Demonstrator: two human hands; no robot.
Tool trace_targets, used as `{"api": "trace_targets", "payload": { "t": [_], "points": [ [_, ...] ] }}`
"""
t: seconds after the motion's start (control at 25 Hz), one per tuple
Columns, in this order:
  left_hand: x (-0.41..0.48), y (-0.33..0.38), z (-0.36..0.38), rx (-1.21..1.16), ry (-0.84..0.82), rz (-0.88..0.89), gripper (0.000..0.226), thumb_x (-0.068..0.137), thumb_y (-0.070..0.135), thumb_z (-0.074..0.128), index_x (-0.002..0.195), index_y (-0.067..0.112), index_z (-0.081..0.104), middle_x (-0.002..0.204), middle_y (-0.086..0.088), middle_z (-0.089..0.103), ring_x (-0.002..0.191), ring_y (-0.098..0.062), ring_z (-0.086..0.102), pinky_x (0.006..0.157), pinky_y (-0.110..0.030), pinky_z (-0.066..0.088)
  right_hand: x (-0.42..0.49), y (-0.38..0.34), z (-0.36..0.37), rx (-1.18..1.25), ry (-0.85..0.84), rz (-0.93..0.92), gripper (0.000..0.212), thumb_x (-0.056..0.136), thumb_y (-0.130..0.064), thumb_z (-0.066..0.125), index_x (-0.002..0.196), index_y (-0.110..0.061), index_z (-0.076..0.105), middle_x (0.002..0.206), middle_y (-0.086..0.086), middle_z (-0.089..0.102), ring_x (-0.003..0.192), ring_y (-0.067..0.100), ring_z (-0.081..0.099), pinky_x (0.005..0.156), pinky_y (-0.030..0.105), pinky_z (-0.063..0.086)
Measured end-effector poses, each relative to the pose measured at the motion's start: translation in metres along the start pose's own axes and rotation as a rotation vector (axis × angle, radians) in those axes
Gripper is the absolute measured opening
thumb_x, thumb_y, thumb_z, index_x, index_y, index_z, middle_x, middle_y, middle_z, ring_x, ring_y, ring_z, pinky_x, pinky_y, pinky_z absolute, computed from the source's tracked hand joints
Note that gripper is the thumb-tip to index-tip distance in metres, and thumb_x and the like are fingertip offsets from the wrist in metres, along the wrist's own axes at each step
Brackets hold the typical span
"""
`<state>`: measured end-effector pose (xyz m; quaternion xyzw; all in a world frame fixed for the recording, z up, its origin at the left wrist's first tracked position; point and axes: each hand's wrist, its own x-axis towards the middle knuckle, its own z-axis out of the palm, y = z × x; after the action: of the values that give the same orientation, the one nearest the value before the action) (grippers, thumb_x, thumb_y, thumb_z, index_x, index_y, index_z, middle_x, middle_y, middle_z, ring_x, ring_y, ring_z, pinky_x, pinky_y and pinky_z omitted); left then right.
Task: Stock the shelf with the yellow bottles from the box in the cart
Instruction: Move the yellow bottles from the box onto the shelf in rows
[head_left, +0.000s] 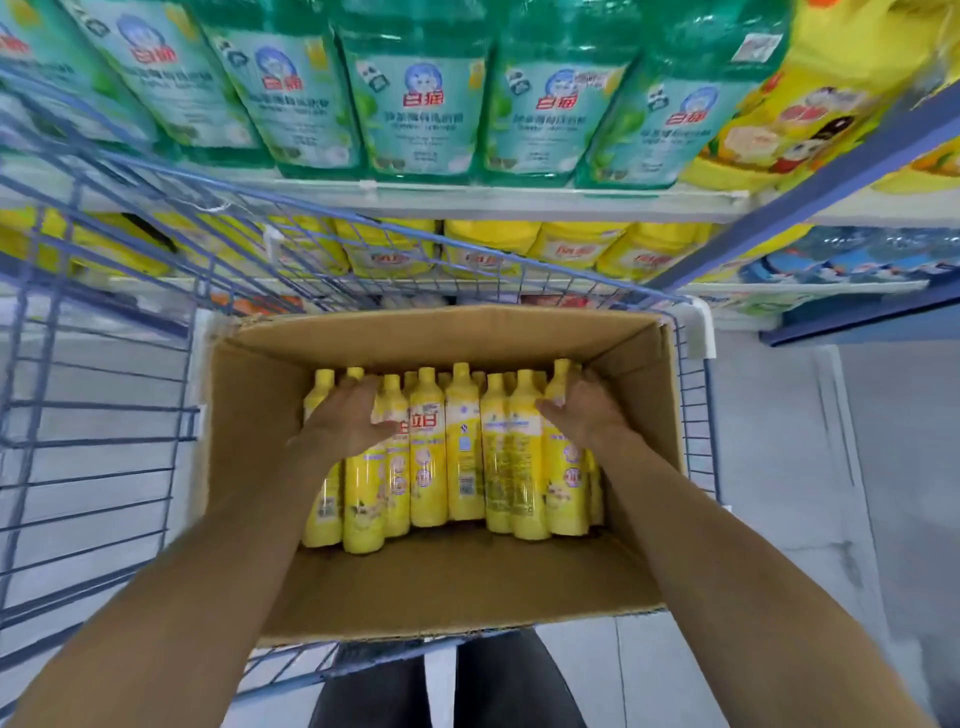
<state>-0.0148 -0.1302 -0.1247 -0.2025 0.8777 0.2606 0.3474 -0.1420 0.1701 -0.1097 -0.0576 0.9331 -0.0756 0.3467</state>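
Both hands reach down into an open cardboard box (260, 415) that sits in a blue wire cart (104, 441), and they are held apart, 1 at each side of the load. The yellow bottles (462, 452) lie in the box side by side, caps pointing toward the shelf (519, 200). The left hand (348, 421) lies on top of the bottles at the left of the row, thumb spread out to the side; whether its fingers grip a bottle cannot be told through the blur. The right hand (584, 410) is wrapped round the shoulder of the rightmost bottle (566, 483), thumb across the front, the cap standing clear above it. Beyond the cart, the shelf carries green bottles (415, 104) on its upper level and more yellow stock (571, 244) on the level below.
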Motion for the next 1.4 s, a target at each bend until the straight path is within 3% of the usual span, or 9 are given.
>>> {"api": "trace_targets", "payload": {
  "t": [0.2, 0.36, 0.48, 0.64, 0.84, 1.08, 1.16, 1.24, 1.4],
  "points": [
    [0.023, -0.010, 0.019, -0.075, 0.187, -0.059, 0.068, 0.080, 0.037, 0.081, 0.131, 0.010, 0.045, 0.122, -0.016, 0.061, 0.116, -0.036, 0.059, 0.086, -0.041, 0.049, 0.018, 0.001, 0.021, 0.057, 0.175, 0.083, 0.057, 0.086, -0.042, 0.074, 0.126, -0.007, 0.055, 0.126, 0.018, 0.062, 0.119, 0.038, 0.058, 0.092, 0.040, 0.049],
    [0.025, -0.008, 0.024, -0.251, 0.204, -0.106, 0.055, 0.073, 0.029, 0.087, 0.117, 0.012, 0.059, 0.121, -0.011, 0.066, 0.117, -0.033, 0.061, 0.089, -0.040, 0.050, 0.010, 0.006, 0.017, 0.208, 0.168, 0.099, 0.051, 0.082, -0.039, 0.080, 0.119, -0.010, 0.061, 0.121, 0.015, 0.068, 0.115, 0.037, 0.062, 0.087, 0.036, 0.050],
    [0.022, -0.007, 0.035, -0.369, 0.116, -0.117, 0.058, 0.078, 0.027, 0.085, 0.128, 0.014, 0.059, 0.129, -0.012, 0.062, 0.122, -0.034, 0.059, 0.095, -0.040, 0.051, 0.000, 0.012, 0.016, 0.346, 0.123, 0.088, 0.056, 0.081, -0.035, 0.083, 0.128, -0.011, 0.064, 0.121, 0.011, 0.071, 0.116, 0.031, 0.064, 0.094, 0.032, 0.050],
    [0.017, -0.010, 0.035, -0.476, 0.093, -0.115, 0.085, 0.081, 0.023, 0.084, 0.151, 0.009, 0.038, 0.152, -0.011, 0.045, 0.138, -0.031, 0.046, 0.109, -0.037, 0.041, 0.005, 0.012, 0.015, 0.380, 0.025, 0.091, 0.057, 0.079, -0.036, 0.085, 0.126, -0.009, 0.068, 0.112, 0.007, 0.073, 0.105, 0.022, 0.068, 0.087, 0.024, 0.050],
    [-0.031, 0.000, 0.007, -0.669, 0.153, 0.032, 0.061, 0.070, 0.017, 0.092, 0.118, 0.021, 0.056, 0.118, -0.001, 0.063, 0.110, -0.023, 0.062, 0.093, -0.036, 0.052, -0.027, -0.012, -0.021, 0.286, -0.009, -0.172, 0.041, 0.071, -0.039, 0.090, 0.089, -0.007, 0.071, 0.083, 0.003, 0.071, 0.082, 0.022, 0.068, 0.064, 0.030, 0.049],
    [-0.102, 0.063, -0.093, -0.800, 0.200, 0.343, 0.067, 0.053, 0.037, 0.091, 0.112, 0.028, 0.062, 0.114, -0.004, 0.071, 0.104, -0.021, 0.069, 0.092, -0.043, 0.056, -0.090, -0.065, -0.117, 0.375, 0.200, -0.398, 0.039, 0.070, -0.037, 0.091, 0.090, -0.010, 0.073, 0.086, 0.008, 0.072, 0.081, 0.021, 0.068, 0.071, 0.043, 0.055],
    [-0.131, 0.097, -0.139, -0.830, 0.220, 0.452, 0.065, 0.062, 0.023, 0.093, 0.117, 0.026, 0.059, 0.117, -0.007, 0.070, 0.107, -0.024, 0.068, 0.090, -0.039, 0.057, -0.114, -0.090, -0.166, 0.360, 0.265, -0.473, 0.040, 0.073, -0.035, 0.091, 0.090, -0.005, 0.071, 0.088, 0.013, 0.071, 0.084, 0.026, 0.067, 0.073, 0.044, 0.051],
    [-0.158, 0.125, -0.183, -0.821, 0.247, 0.556, 0.060, 0.073, 0.005, 0.088, 0.122, 0.018, 0.057, 0.116, -0.010, 0.069, 0.107, -0.028, 0.069, 0.085, -0.033, 0.059, -0.146, -0.113, -0.216, 0.390, 0.330, -0.539, 0.029, 0.075, -0.032, 0.090, 0.088, -0.014, 0.071, 0.087, 0.003, 0.072, 0.084, 0.021, 0.067, 0.071, 0.036, 0.053],
    [-0.216, 0.166, -0.265, -0.764, 0.389, 0.713, 0.061, 0.074, 0.002, 0.087, 0.126, 0.013, 0.057, 0.112, -0.014, 0.071, 0.099, -0.023, 0.071, 0.078, -0.027, 0.061, -0.201, -0.143, -0.302, 0.465, 0.519, -0.629, 0.033, 0.069, -0.032, 0.092, 0.092, -0.015, 0.075, 0.085, 0.000, 0.077, 0.078, 0.016, 0.071, 0.072, 0.032, 0.059]
  ]
}}
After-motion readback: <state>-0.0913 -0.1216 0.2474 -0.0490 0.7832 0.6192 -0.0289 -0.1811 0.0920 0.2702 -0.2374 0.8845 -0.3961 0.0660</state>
